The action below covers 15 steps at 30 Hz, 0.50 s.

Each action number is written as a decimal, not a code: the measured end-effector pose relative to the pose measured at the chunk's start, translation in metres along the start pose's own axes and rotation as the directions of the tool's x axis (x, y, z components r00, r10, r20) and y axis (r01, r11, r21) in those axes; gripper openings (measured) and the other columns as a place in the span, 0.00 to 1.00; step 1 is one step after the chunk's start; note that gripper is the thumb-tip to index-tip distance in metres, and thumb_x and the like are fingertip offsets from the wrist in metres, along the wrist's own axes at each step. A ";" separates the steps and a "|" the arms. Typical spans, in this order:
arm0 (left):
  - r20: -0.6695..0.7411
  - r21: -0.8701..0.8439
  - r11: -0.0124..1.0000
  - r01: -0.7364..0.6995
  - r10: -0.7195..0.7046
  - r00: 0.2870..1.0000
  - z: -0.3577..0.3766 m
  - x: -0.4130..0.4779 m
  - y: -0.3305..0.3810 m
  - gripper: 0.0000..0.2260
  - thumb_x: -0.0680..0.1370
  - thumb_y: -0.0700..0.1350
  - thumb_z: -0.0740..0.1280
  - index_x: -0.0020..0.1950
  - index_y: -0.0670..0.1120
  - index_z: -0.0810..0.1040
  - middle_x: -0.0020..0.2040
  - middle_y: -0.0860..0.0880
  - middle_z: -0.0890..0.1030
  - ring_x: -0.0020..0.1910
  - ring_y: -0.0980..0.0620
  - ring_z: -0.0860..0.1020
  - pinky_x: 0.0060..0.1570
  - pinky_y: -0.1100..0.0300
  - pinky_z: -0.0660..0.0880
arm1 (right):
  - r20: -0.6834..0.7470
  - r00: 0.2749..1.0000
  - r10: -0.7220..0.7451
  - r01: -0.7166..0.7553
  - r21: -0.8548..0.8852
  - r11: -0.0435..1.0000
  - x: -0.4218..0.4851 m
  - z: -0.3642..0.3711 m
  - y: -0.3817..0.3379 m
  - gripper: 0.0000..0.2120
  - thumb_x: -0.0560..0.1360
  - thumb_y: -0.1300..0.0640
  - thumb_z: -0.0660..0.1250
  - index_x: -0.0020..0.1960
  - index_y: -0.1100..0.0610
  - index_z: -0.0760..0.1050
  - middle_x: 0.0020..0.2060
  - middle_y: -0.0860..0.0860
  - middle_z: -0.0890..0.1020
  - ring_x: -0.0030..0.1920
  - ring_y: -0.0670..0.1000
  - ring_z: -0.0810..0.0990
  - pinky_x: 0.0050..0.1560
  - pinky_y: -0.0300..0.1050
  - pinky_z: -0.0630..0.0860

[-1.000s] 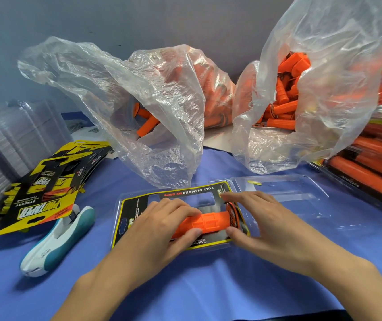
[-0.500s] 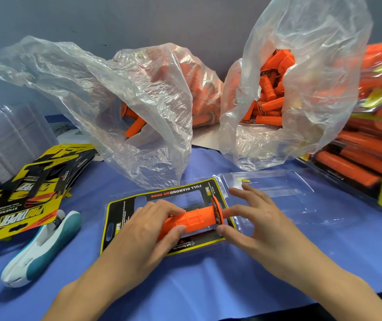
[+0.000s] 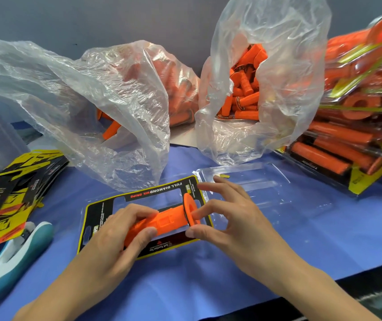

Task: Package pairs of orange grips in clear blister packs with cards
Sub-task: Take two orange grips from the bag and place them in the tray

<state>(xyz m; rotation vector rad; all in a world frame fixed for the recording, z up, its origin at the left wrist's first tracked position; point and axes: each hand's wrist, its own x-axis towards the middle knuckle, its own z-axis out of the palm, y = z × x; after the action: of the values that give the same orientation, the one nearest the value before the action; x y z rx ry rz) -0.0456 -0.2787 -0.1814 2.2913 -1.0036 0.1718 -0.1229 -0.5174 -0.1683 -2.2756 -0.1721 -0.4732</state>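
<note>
Left hand [image 3: 116,237]: grip curled round the plain end of one orange grip [image 3: 167,222], fingers over the top, thumb on the near side. Right hand [image 3: 236,225]: grip pinching the flanged end of the same piece between thumb and index finger; the other fingers are spread and lifted above the card's right edge.

The orange grip is at centre, over the near half of the card [image 3: 162,191], running left-near to right-far with the flange at the right. Cannot tell if it is seated or just above the card.

The card is black with a yellow border, its print upside down from this view. It lies in the left half of an open clear blister pack [image 3: 266,188], whose right half lies flat just right of the card, holding nothing but a small yellow scrap at its far edge. All of this is on the blue bench [image 3: 208,274].

Far centre-left is a crumpled clear plastic bag [image 3: 92,100] with a few orange pieces showing at its mouth. Far centre-right a second clear bag [image 3: 278,77] stands open, full of loose orange grips [image 3: 245,93]. Far right is a pile of finished packs [image 3: 347,140], orange inside with yellow card edges.

At left is a loose stack of yellow-black cards [image 3: 11,186]. Near-left, partly under that stack, lies a white and teal hand tool [image 3: 18,249]. Far left is something clear and blurred, not readable.
</note>
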 end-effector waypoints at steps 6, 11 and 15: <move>0.008 -0.018 1.000 0.008 -0.008 1.000 0.000 0.000 -0.001 0.12 0.80 0.61 0.58 0.61 0.61 0.71 0.54 0.59 0.79 0.51 0.54 0.78 0.50 0.64 0.70 | -0.044 0.999 0.001 -0.001 0.009 1.000 -0.001 0.000 0.000 0.10 0.67 0.43 0.76 0.45 0.46 0.82 0.67 0.40 0.73 0.74 0.40 0.58 0.71 0.43 0.60; -0.006 -0.014 0.999 0.030 -0.031 1.000 0.001 0.000 0.001 0.11 0.80 0.61 0.59 0.60 0.62 0.72 0.54 0.60 0.78 0.53 0.55 0.77 0.51 0.67 0.69 | -0.009 1.000 0.020 -0.020 -0.001 1.000 0.000 -0.002 0.002 0.10 0.68 0.42 0.75 0.46 0.45 0.82 0.68 0.40 0.72 0.75 0.40 0.56 0.72 0.42 0.58; -0.001 0.092 0.995 -0.024 0.024 1.000 0.004 0.002 0.005 0.13 0.80 0.61 0.58 0.60 0.58 0.73 0.55 0.64 0.76 0.55 0.58 0.75 0.54 0.63 0.68 | 0.066 0.995 0.073 -0.070 -0.044 0.997 -0.001 -0.003 0.006 0.14 0.70 0.35 0.69 0.48 0.43 0.79 0.71 0.38 0.67 0.76 0.37 0.49 0.74 0.41 0.54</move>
<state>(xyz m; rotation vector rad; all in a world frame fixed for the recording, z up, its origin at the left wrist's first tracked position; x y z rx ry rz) -0.0480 -0.2855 -0.1815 2.3623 -1.0428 0.2347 -0.1230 -0.5238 -0.1714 -2.3320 -0.1157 -0.3658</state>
